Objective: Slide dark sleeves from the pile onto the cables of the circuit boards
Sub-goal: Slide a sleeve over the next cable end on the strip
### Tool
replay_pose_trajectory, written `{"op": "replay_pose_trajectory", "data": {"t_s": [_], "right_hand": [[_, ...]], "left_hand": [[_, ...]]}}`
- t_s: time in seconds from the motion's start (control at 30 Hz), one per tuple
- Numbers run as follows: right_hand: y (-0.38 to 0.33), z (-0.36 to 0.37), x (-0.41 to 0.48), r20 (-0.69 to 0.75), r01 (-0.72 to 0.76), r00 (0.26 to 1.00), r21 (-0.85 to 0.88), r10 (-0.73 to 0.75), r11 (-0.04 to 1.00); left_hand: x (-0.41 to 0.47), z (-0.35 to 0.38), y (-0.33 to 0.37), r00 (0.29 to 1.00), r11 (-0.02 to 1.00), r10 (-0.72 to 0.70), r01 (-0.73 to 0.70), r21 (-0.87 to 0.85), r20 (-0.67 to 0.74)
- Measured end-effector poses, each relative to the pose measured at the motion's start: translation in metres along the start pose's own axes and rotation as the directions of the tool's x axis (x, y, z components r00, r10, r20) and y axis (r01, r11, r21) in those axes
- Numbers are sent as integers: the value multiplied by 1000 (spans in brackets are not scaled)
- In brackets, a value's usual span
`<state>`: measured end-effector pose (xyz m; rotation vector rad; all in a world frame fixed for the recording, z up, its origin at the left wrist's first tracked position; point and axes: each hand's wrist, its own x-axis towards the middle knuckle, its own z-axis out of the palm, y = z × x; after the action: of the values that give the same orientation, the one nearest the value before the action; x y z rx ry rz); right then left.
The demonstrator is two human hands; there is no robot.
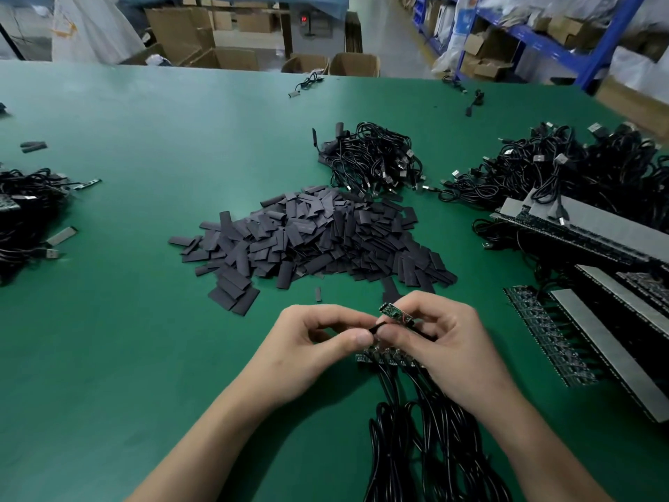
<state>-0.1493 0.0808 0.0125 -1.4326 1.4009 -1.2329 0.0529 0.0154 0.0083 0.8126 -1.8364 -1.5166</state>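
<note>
Two hands at a big green table [144, 320].
The left hand [318, 344] and right hand [449, 346] pinch a small board [392, 311] and its cable [423, 332], near the sleeve pile [315, 233]. Boxes [231, 34] and blue shelves [543, 39] stand behind.

Left hand [307, 344] on cable [378, 325], right hand [449, 346] on circuit board [394, 313], sleeve pile [307, 237] beyond

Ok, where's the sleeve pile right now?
In the head view, the sleeve pile lies mid-table on the green mat, just beyond the left hand and right hand, in front of a tangled cable bundle.
</note>
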Motion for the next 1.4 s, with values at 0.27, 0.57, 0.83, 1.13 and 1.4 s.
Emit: {"op": "replay_pose_trajectory", "data": {"t_s": [0.27,0.57,0.83,1.13,1.4], "right_hand": [[2,2,-1,26,25,999,-54,-24,998],[-3,-6,-1,39,-11,999,-87,15,996],[-2,-3,-3,115,-56,991,-137,72,989],[3,-5,-3,109,-88,989,-97,98,991],[4,-7,-2,120,-107,986,-62,113,992]], "left_hand": [[0,-6,1,998,999,-13,16,-51,55],[4,-11,-6,983,995,80,-68,73,-166],[5,-9,-8,967,978,158,-126,168,-197],[5,-7,-10,960,967,193,-150,208,-202],[6,-8,-11,960,960,201,-154,235,-194]]}}
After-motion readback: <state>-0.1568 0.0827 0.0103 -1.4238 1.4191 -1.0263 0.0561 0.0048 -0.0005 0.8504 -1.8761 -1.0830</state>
